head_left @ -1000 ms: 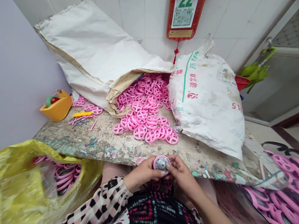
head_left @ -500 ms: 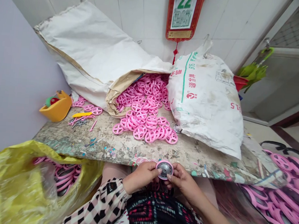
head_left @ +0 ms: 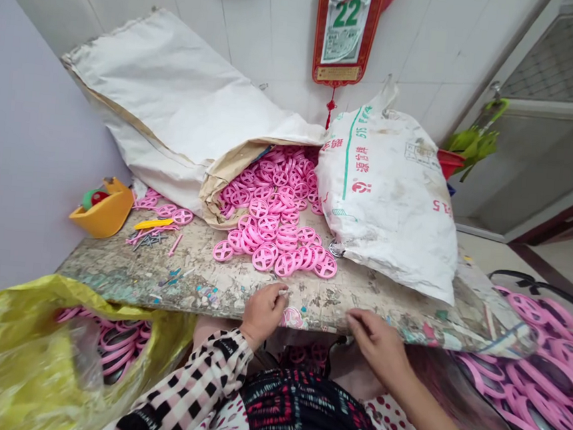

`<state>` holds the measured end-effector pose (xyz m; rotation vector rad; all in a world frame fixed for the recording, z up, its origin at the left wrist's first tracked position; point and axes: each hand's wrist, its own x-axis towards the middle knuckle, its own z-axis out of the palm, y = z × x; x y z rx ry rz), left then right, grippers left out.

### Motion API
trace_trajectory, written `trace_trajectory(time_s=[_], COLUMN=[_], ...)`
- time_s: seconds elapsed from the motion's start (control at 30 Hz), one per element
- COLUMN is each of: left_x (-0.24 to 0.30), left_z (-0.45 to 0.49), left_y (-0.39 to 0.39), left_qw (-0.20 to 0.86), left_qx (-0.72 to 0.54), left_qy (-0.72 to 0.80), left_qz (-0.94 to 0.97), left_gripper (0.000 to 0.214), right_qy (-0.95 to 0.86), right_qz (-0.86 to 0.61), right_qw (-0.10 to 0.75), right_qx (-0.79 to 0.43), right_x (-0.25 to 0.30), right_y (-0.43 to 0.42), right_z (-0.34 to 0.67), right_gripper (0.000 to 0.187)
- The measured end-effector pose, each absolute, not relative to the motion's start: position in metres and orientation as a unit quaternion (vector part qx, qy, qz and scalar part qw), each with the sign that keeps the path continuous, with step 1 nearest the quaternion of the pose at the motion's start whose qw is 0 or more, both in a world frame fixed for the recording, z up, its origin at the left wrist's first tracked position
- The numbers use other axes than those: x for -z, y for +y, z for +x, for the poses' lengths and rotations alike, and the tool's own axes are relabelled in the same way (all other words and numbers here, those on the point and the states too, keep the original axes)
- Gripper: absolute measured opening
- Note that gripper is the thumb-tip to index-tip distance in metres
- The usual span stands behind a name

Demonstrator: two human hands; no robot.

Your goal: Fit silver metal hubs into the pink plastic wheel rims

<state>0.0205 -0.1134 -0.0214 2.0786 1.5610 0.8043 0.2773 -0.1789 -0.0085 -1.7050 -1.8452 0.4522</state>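
My left hand (head_left: 264, 312) is over the front edge of the worn tabletop (head_left: 230, 290), its fingers loosely bent toward the pile of pink spoked wheel rims (head_left: 265, 257). Nothing shows in it, and a gap separates it from the nearest rim. To the right, my right hand (head_left: 378, 347) hovers by the same edge, fingers stretched leftward and holding nothing I can see. Below the edge, between my hands, several pink wheels (head_left: 304, 354) lie in shadow near my lap. The pile spills from the mouth of a large white sack (head_left: 185, 106).
A second, printed white sack (head_left: 388, 197) stands right of the pile. At left are a yellow holder (head_left: 104, 209), a yellow-handled tool (head_left: 152, 223) and grey pins (head_left: 148, 240). A yellow bag (head_left: 9, 344) and a clear bag with pink-and-grey wheels (head_left: 549, 358) flank me.
The pink-and-grey wheel that both hands held is out of them now. My left hand has moved up and left toward the pile; my right hand has moved right, and the hands are apart.
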Motion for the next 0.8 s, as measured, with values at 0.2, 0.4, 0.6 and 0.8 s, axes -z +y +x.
trace_trajectory(time_s=[0.2, 0.4, 0.6, 0.8], left_x=[0.027, 0.028, 0.031, 0.029], left_z=[0.023, 0.026, 0.026, 0.025], left_y=[-0.121, -0.122, -0.122, -0.124], left_qw=[0.157, 0.114, 0.09, 0.118], left_qx=[-0.307, -0.297, -0.295, -0.3], left_qy=[0.552, 0.544, 0.543, 0.537], left_qz=[0.759, 0.776, 0.781, 0.779], left_gripper=[0.028, 0.028, 0.026, 0.025], right_qy=[-0.632, -0.631, -0.637, -0.636], right_qz=[-0.727, -0.73, -0.721, -0.749], right_qw=[0.245, 0.216, 0.218, 0.157], right_qx=[0.11, 0.148, 0.165, 0.104], right_x=[0.031, 0.041, 0.045, 0.038], right_y=[-0.15, -0.149, -0.149, -0.137], right_z=[0.326, 0.328, 0.328, 0.325], right_gripper=[0.037, 0.035, 0.03, 0.029])
